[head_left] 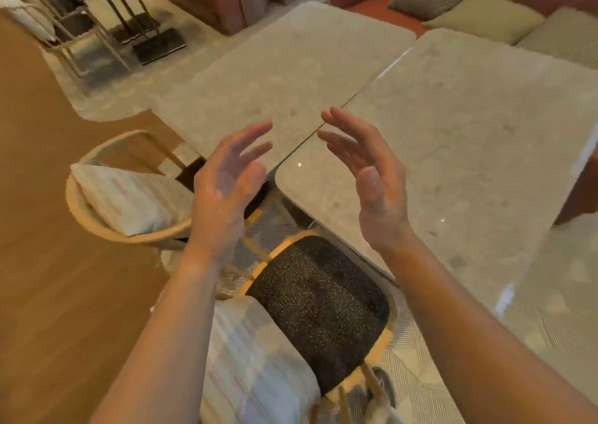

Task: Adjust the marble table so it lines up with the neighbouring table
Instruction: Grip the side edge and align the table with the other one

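Observation:
Two beige marble tables stand side by side with a thin dark seam between them. The left marble table (284,77) reaches further back; the right marble table (469,138) sits nearer to me, so their near edges do not match. My left hand (226,184) and my right hand (372,177) hover above the near end of the seam, palms facing each other, fingers spread, touching neither table and holding nothing.
A chair with a dark speckled seat (323,307) and a pale cushion (255,359) stands just below my arms. A second rattan chair with a striped cushion (129,197) is on the left. Orange sofas with cushions (485,15) line the far side. Wooden floor (48,261) lies left.

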`<act>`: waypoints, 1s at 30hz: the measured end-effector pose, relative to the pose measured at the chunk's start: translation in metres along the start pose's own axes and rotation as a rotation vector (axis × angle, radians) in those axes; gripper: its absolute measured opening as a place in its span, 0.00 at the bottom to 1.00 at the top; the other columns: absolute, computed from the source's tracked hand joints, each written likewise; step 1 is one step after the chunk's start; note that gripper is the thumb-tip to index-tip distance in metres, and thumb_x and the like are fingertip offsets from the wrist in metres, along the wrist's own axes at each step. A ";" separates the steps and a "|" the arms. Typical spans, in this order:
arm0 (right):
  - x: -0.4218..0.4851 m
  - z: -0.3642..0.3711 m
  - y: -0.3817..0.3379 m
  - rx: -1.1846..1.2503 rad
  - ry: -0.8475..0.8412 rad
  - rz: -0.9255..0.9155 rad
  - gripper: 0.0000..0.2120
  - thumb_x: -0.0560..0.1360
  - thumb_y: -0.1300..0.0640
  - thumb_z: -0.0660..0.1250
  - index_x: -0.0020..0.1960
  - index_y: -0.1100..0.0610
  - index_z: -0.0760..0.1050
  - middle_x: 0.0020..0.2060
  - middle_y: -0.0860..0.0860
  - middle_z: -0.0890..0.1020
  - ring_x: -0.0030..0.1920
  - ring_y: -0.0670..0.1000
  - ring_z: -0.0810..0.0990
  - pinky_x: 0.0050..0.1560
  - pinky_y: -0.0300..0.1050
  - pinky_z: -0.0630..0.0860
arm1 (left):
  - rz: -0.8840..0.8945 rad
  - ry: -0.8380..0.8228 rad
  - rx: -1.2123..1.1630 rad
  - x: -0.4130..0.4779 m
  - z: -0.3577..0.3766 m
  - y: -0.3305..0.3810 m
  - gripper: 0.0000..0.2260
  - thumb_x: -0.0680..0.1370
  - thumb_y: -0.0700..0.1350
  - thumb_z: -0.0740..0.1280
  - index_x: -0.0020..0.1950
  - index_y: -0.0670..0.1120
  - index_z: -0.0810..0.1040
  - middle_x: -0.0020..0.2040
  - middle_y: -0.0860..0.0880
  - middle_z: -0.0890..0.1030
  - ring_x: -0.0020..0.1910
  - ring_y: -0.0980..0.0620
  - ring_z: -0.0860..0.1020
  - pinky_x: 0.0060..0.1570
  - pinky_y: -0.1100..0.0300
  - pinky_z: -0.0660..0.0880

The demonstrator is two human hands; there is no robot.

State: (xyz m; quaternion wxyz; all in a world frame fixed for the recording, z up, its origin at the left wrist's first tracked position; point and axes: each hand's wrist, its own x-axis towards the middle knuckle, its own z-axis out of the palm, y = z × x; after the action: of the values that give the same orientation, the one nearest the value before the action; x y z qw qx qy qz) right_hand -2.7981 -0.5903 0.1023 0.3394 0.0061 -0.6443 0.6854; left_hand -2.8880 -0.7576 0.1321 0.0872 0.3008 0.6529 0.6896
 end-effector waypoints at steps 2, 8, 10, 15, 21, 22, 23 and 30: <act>-0.016 0.003 -0.005 -0.098 0.070 -0.026 0.49 0.74 0.20 0.60 0.76 0.59 0.69 0.73 0.57 0.77 0.73 0.60 0.81 0.76 0.58 0.77 | 0.012 -0.083 -0.034 0.004 -0.007 -0.010 0.28 0.75 0.71 0.72 0.70 0.59 0.79 0.74 0.53 0.80 0.74 0.45 0.79 0.71 0.51 0.74; -0.072 0.027 -0.015 -0.217 0.339 -0.034 0.44 0.74 0.20 0.61 0.74 0.53 0.72 0.72 0.54 0.79 0.72 0.56 0.82 0.75 0.57 0.77 | 0.001 -0.319 -0.146 0.002 -0.016 -0.030 0.26 0.74 0.71 0.72 0.68 0.61 0.80 0.71 0.56 0.82 0.72 0.47 0.80 0.73 0.49 0.75; -0.080 0.030 -0.015 -0.214 0.407 -0.016 0.43 0.73 0.19 0.61 0.74 0.50 0.72 0.72 0.52 0.79 0.72 0.54 0.82 0.76 0.56 0.77 | -0.026 -0.343 -0.169 0.001 -0.010 -0.037 0.27 0.74 0.72 0.72 0.68 0.60 0.80 0.68 0.56 0.83 0.71 0.49 0.80 0.73 0.47 0.75; -0.083 0.014 0.006 -0.228 0.505 0.053 0.41 0.73 0.21 0.63 0.75 0.48 0.71 0.73 0.51 0.79 0.73 0.52 0.81 0.74 0.47 0.77 | -0.117 -0.358 -0.167 0.002 0.027 -0.065 0.32 0.72 0.73 0.73 0.69 0.57 0.79 0.66 0.57 0.84 0.69 0.49 0.82 0.73 0.46 0.76; -0.097 -0.003 0.062 -0.289 0.683 0.206 0.29 0.77 0.36 0.72 0.73 0.49 0.73 0.69 0.49 0.82 0.69 0.50 0.84 0.71 0.45 0.81 | -0.360 -0.243 -0.191 0.002 0.043 -0.127 0.21 0.75 0.65 0.72 0.67 0.61 0.81 0.61 0.57 0.85 0.66 0.50 0.84 0.70 0.48 0.79; -0.101 -0.005 0.074 -0.304 0.707 0.250 0.24 0.79 0.43 0.73 0.72 0.49 0.74 0.67 0.47 0.83 0.68 0.48 0.84 0.71 0.46 0.81 | -0.437 -0.169 -0.227 0.004 0.040 -0.140 0.20 0.75 0.64 0.72 0.66 0.61 0.81 0.61 0.56 0.84 0.65 0.50 0.84 0.69 0.49 0.79; -0.105 -0.006 0.087 -0.303 0.734 0.300 0.20 0.81 0.50 0.74 0.71 0.49 0.75 0.65 0.45 0.83 0.66 0.45 0.85 0.69 0.44 0.82 | -0.519 -0.087 -0.273 0.006 0.036 -0.154 0.20 0.75 0.64 0.72 0.66 0.61 0.81 0.61 0.54 0.84 0.64 0.51 0.84 0.68 0.49 0.80; -0.147 0.001 0.179 -0.124 0.941 0.842 0.14 0.75 0.41 0.74 0.50 0.51 0.86 0.46 0.52 0.92 0.50 0.53 0.91 0.57 0.46 0.88 | -0.986 0.194 -0.221 0.014 0.032 -0.249 0.10 0.81 0.54 0.75 0.56 0.51 0.79 0.55 0.49 0.81 0.59 0.49 0.81 0.58 0.52 0.82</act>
State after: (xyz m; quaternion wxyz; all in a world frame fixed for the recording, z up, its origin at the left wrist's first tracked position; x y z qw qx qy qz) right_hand -2.7702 -0.6474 -0.1204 0.2875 -0.5694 -0.4118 0.6508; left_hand -2.9503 -0.6908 -0.1025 0.3723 -0.1191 0.6456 0.6561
